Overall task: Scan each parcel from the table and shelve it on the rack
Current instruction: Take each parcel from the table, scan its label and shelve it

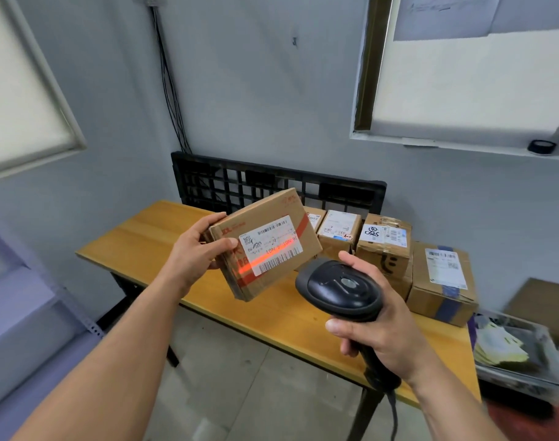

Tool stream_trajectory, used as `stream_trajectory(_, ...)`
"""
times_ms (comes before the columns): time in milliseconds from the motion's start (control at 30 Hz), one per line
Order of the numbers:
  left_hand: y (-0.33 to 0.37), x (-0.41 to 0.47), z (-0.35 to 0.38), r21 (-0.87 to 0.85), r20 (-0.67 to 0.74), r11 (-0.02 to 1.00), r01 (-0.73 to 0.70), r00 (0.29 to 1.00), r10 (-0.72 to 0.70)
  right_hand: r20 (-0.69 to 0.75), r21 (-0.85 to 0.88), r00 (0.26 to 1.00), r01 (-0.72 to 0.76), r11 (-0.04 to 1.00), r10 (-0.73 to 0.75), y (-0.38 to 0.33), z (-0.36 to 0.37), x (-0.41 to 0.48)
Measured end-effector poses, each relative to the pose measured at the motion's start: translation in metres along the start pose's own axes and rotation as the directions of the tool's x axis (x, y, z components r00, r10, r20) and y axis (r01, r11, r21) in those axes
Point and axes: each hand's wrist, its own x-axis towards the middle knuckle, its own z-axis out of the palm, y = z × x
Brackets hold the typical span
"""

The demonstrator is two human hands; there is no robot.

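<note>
L hand grip holds tilted parcel above table; R hand grip holds scanner near parcel's lower edge.

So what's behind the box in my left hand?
A black grid pallet against the wall; a small parcel on the table peeks out, mostly covered by the held box.

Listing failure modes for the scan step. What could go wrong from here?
The red line seems to skim the top of the lower barcode on the label: it may misread.
The left hand holds the tilted box by one edge above the table; that grip may slip.
The cord of the scanner hangs beside the table leg and could snag.
</note>
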Motion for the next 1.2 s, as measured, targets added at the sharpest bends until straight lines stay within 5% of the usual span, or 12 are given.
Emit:
stream_trajectory(700,-0.033,-0.002,-0.115,-0.068,-0.027,0.997,-0.039,0.999,0.037,-0.052,-0.035,0.998,0.017,0.999,-0.019,-0.002,0.11,0.023)
stream_trajectory(1200,-0.081,-0.05,-0.258,-0.144,-0.34,0.99,-0.005,0.939,-0.045,0.192,0.02,0.979,0.061,0.998,-0.063,0.002,0.239,0.091)
